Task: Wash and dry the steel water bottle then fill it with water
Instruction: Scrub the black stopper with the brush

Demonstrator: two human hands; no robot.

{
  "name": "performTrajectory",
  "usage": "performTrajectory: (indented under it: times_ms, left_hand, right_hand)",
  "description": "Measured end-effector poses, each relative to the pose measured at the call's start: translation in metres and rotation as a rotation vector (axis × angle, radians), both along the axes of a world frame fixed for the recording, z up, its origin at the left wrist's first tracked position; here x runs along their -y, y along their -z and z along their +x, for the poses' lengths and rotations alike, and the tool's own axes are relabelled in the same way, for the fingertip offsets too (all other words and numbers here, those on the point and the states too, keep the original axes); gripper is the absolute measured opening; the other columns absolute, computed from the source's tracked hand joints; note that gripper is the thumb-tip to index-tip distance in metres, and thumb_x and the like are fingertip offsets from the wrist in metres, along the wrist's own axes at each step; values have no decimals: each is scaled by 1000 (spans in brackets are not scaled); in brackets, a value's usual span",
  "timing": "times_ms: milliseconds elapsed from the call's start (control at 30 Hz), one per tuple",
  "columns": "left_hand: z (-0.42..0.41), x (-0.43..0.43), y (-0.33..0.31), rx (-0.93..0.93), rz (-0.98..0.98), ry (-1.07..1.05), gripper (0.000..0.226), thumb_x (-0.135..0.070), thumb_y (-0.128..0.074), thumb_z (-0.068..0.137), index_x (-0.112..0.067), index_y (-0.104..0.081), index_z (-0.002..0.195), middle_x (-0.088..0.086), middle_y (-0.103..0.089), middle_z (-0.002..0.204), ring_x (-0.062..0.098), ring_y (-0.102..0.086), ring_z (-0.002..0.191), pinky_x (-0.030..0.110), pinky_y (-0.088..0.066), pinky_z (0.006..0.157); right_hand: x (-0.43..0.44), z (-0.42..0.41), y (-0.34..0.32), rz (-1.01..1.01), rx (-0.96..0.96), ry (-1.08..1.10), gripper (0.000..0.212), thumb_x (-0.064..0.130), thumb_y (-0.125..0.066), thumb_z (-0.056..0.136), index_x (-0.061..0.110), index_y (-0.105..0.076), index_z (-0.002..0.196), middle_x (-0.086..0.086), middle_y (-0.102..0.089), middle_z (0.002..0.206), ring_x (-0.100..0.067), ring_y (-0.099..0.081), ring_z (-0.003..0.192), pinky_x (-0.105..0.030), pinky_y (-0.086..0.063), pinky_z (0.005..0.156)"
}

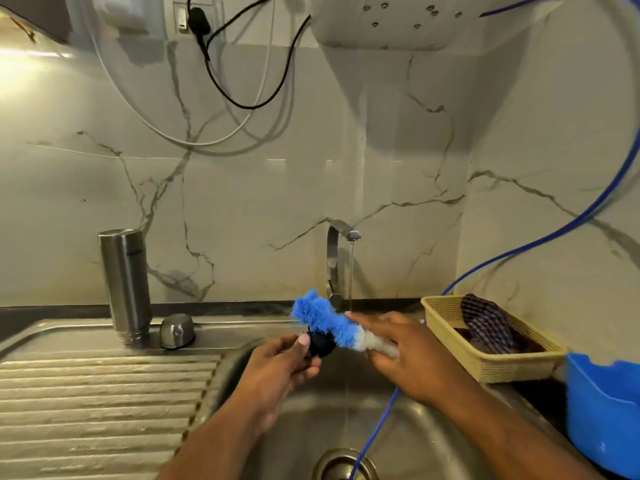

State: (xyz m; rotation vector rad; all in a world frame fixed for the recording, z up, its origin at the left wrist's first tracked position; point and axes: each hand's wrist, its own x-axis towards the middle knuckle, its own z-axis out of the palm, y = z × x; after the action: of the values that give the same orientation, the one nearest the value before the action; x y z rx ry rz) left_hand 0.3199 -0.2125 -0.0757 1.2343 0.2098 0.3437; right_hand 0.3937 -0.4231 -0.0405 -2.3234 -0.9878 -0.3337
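The steel water bottle [126, 284] stands upside down on the drainboard at the back left, mouth down. Its steel cap [177, 331] lies beside it on the right. Over the sink basin, my left hand [277, 368] pinches a small dark round part [320, 342]. My right hand [408, 355] grips a bottle brush [325, 320] by its shaft, its blue and white bristles lying against the dark part. A thin stream of water runs from the tap [341, 247] just behind my right hand.
The ribbed steel drainboard [97, 403] lies on the left, the sink drain [343, 465] below my hands. A beige basket [485, 365] with a dark cloth sits right of the sink, a blue tub [606, 417] beside it. A blue hose [554, 233] drops into the basin.
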Motion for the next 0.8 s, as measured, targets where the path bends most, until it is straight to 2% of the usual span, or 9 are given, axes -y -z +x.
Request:
performTrajectory:
  times_ms: [100, 200, 300, 433, 533, 633, 800]
  left_hand:
    - [2, -4, 3, -15, -5, -31, 16, -11, -59, 100, 0, -67, 108, 18, -74, 87, 24, -70, 79, 30, -63, 71]
    - [3, -7, 2, -4, -5, -31, 20, -14, -60, 99, 1, -68, 109, 19, -74, 87, 24, -70, 82, 28, -62, 72]
    - [1, -8, 2, -4, 14, -48, 16, -5, -60, 98, -3, -67, 112, 16, -75, 100, 24, -73, 89, 32, -62, 80]
    - [-2, -8, 3, 28, 226, -48, 34, -5, -71, 91, -14, -66, 123, 7, -75, 116, 21, -72, 106, 36, -57, 96]
    - [-4, -10, 2, 40, 306, -56, 39, -7, -73, 90, -19, -65, 125, -2, -75, 116, 14, -69, 112, 41, -51, 106]
    - [-3, -11, 1, 54, 375, -26, 39, -5, -68, 93, -25, -66, 127, -5, -74, 121, 13, -67, 117, 38, -50, 107]
    - [3, -10, 2, 110, 69, 37, 31, -4, -54, 100, -5, -62, 130, 12, -72, 124, 22, -69, 115, 31, -59, 93]
  right_hand:
    - [-1, -3, 2, -26, 25, -9, 71, 31, -60, 88, 76, -34, 136, 31, -63, 129, 6, -59, 115, -30, -55, 94]
    - [1, -3, 4, 28, 30, 11, 72, 30, -58, 90, 77, -29, 136, 33, -61, 131, 5, -63, 112, -32, -57, 93]
    - [1, -8, 9, -33, 25, -22, 73, 33, -59, 93, 82, -23, 133, 35, -58, 133, -1, -65, 107, -28, -57, 91]
    - [2, -2, 10, 14, 32, 7, 68, 36, -53, 94, 80, -22, 136, 23, -66, 126, -4, -68, 102, -36, -60, 87]
    - [3, -1, 13, 19, -5, -32, 65, 36, -57, 97, 77, -27, 137, 27, -62, 132, 2, -61, 114, -34, -56, 95]
    - [8, 4, 16, 72, -33, 0, 61, 35, -58, 96, 72, -34, 139, 30, -64, 127, 7, -60, 114, -32, -54, 98]
    - [6, 2, 14, 127, -61, -62, 58, 33, -61, 98, 70, -39, 138, 36, -59, 132, 12, -54, 122, -28, -49, 105]
